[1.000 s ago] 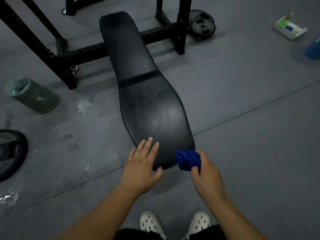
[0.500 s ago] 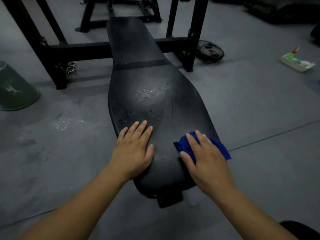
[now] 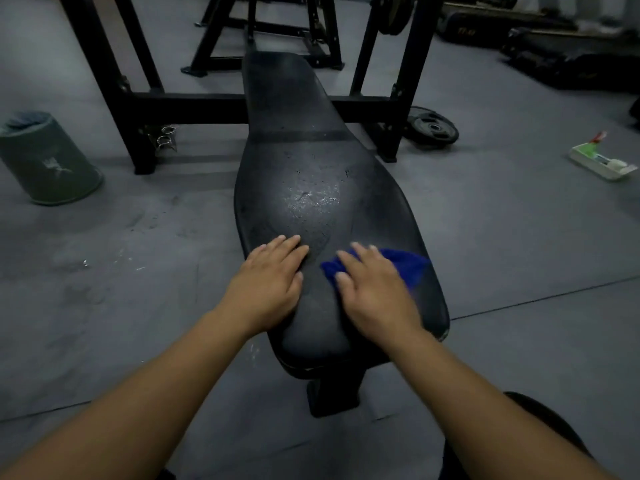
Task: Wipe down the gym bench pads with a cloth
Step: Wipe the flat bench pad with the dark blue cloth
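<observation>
At frame centre, the left hand (image 3: 268,284) lay flat, fingers released, on the bench pad (image 3: 311,188); the right hand (image 3: 375,292) pressed flat, not clenched, on the blue cloth (image 3: 405,263).

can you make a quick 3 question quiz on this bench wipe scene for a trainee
1. True or false: the right hand presses the blue cloth flat on the bench pad.
2. Which is the left hand doing? A) holding a spray bottle B) resting flat and bare on the pad C) lifting the weight plate
3. Fill in: the green bin stands on the floor to the person's ____ of the bench.

Key
1. True
2. B
3. left
</observation>
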`<state>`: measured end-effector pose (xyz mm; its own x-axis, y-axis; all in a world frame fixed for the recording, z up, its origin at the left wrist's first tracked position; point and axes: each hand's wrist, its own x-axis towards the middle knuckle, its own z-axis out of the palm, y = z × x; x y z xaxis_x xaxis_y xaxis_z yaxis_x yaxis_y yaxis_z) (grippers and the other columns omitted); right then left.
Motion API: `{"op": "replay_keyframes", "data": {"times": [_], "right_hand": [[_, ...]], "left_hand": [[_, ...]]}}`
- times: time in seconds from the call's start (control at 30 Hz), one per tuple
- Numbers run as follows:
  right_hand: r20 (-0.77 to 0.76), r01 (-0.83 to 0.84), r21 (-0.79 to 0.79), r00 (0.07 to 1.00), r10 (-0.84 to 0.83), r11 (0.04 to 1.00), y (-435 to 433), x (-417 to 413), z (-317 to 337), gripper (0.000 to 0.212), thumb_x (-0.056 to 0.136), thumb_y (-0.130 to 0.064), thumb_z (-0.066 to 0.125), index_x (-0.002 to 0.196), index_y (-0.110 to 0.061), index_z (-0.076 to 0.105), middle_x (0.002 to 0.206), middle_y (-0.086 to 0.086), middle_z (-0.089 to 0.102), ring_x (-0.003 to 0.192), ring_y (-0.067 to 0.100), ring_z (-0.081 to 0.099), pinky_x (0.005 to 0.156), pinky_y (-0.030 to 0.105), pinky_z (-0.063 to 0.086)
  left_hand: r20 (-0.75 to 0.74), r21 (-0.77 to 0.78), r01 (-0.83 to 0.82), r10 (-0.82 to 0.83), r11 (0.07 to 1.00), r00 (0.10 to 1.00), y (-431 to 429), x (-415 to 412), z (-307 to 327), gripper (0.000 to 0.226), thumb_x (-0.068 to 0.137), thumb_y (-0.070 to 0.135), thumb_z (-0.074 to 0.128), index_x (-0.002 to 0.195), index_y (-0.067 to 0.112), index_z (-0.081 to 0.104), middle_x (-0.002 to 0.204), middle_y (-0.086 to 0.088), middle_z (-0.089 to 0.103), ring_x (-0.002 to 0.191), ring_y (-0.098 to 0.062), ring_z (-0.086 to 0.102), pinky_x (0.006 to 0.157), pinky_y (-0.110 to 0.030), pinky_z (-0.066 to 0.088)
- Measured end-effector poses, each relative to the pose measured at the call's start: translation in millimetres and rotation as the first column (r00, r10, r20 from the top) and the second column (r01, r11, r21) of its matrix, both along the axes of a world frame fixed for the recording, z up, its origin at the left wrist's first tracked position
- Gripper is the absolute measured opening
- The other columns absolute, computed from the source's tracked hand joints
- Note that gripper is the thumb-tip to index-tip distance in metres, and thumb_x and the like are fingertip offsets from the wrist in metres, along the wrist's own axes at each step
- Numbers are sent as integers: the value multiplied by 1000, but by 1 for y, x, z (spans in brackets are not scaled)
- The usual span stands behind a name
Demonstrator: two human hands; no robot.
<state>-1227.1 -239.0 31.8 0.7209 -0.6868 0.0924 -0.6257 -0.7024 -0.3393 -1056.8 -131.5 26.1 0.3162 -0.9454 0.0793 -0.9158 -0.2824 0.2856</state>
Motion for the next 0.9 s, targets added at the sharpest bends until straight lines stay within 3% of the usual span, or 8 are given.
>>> {"op": "replay_keyframes", "data": {"times": [0.1, 0.2, 0.37, 0.43, 0.5, 0.57, 0.77, 0.9], "right_hand": [[13, -352, 61, 936, 352, 934, 28, -8, 8, 57, 100, -46, 29, 152, -25, 37, 158, -2, 36, 149, 17, 25, 120, 26, 13], [-7, -315, 72, 949, 316, 946, -11, -35, 12, 69, 95, -55, 37, 157, -27, 26, 159, -5, 34, 146, 8, 25, 112, 9, 5], [-47, -114, 15, 992, 115, 993, -55, 68, -1, 62, 100, -51, 33, 154, -21, 32, 163, 0, 24, 151, 22, 16, 123, 41, 13], [-28, -235, 34, 971, 236, 971, -22, 84, 1, 60, 102, -47, 36, 155, -21, 28, 164, -1, 22, 152, 22, 14, 123, 40, 11], [4, -408, 50, 913, 408, 912, 9, 56, 4, 61, 102, -45, 37, 157, -22, 24, 164, -4, 21, 152, 17, 11, 123, 35, 9], [-2, -511, 63, 859, 512, 857, 7, 18, 5, 66, 97, -54, 29, 157, -26, 23, 164, -8, 19, 152, 11, 10, 123, 31, 8], [-64, -349, -18, 936, 347, 937, 0, 63, -1, 63, 99, -55, 31, 155, -27, 29, 163, -3, 23, 151, 24, 16, 121, 42, 14], [-82, -650, 13, 757, 649, 760, 39, 14, 5, 63, 98, -56, 25, 156, -31, 25, 165, -5, 19, 152, 20, 10, 121, 37, 7]], "left_hand": [[-52, -76, -91, 87, 993, 995, 1, 9, -5, 71, 89, 41, 21, 144, 5, 50, 154, -13, 43, 145, -33, 35, 120, -45, 24], [-24, -53, -131, 130, 990, 991, 6, 6, -7, 74, 92, 45, 14, 147, 7, 46, 158, -10, 37, 148, -29, 30, 121, -39, 15], [-4, -68, -161, 161, 985, 987, 5, 4, -8, 66, 95, 38, 22, 143, 2, 50, 153, -13, 44, 143, -31, 40, 119, -37, 15], [-15, -116, -178, 177, 977, 984, 7, 4, -9, 57, 95, 26, 33, 139, -6, 51, 147, -21, 49, 135, -37, 49, 119, -32, 20], [-92, -120, -282, 272, 952, 958, 14, 0, -4, 57, 97, 20, 34, 149, -1, 37, 158, -16, 33, 147, -29, 32, 119, -18, 4], [-147, -127, -345, 326, 930, 934, 20, -5, -5, 60, 97, 21, 29, 154, 5, 30, 164, -9, 23, 152, -23, 20, 118, -20, 4], [-135, -119, -364, 348, 924, 928, 27, -17, 13, 62, 96, 3, 41, 156, 13, 27, 166, -1, 17, 152, -18, 17, 120, -26, 13], [-104, -76, -379, 371, 922, 923, 36, -16, 28, 64, 96, 3, 40, 157, 21, 27, 165, 5, 19, 151, -12, 17, 120, -27, 16]]}}
